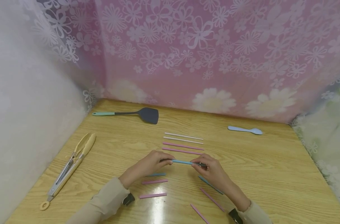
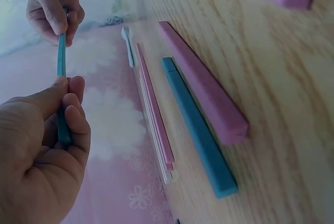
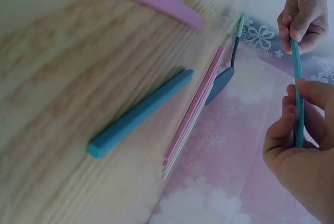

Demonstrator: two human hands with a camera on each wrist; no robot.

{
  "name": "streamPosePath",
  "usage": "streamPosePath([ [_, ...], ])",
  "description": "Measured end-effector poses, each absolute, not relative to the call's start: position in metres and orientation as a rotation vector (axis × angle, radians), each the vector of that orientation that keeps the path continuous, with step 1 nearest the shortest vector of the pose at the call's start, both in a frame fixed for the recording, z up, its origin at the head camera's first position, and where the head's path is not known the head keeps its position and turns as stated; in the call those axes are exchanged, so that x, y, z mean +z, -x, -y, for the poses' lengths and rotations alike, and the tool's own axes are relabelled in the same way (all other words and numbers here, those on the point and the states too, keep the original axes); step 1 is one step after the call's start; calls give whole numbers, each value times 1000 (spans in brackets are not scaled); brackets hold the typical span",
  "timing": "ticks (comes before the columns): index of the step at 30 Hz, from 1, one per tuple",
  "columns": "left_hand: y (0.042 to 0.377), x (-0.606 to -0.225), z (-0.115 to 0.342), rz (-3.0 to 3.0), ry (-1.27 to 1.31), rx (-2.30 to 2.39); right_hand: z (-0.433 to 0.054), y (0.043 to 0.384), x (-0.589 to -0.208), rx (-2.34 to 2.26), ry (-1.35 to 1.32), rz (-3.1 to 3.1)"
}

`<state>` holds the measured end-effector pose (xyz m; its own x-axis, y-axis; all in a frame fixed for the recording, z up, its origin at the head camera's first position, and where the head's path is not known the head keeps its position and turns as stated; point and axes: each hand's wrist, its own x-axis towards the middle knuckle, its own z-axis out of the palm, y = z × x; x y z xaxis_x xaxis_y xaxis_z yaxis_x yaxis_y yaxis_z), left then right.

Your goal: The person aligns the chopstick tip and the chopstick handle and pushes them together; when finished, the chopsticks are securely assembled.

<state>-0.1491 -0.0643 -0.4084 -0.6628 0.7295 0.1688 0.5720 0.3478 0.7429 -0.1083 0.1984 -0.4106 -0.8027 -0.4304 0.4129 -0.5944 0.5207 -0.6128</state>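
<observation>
Both hands hold one teal chopstick (image 1: 182, 161) level above the middle of the table. My left hand (image 1: 156, 161) pinches its left end between thumb and fingers, and my right hand (image 1: 210, 168) pinches the other end. In the left wrist view, the chopstick's end shows below the left hand's fingers (image 2: 73, 114). Below the left hand lie a short teal stick (image 1: 158, 174) and two short pink sticks (image 1: 153, 195). By the right wrist lie another teal stick (image 1: 211, 185) and two more pink sticks (image 1: 212, 199).
Behind the hands, two white chopsticks (image 1: 183, 135) and two pink chopsticks (image 1: 183, 146) lie side by side. A dark spatula (image 1: 149, 115) lies at the back left, tongs (image 1: 70, 166) at the left and a pale blue spoon (image 1: 245, 130) at the back right. Curtains (image 1: 170, 56) border the table.
</observation>
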Motion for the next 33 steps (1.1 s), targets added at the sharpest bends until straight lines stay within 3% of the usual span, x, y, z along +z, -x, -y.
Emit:
streamPosePath([
  [15,163,-417,71,-2494,-1113,1123,-209,116,-413,946,-748,2607],
  [23,178,-420,77,-2568,-957,1059,-214,130,-418,939,-648,2732],
  [33,192,-431,76,-2548,-1003,1005,-219,148,-429,938,-642,2839],
])
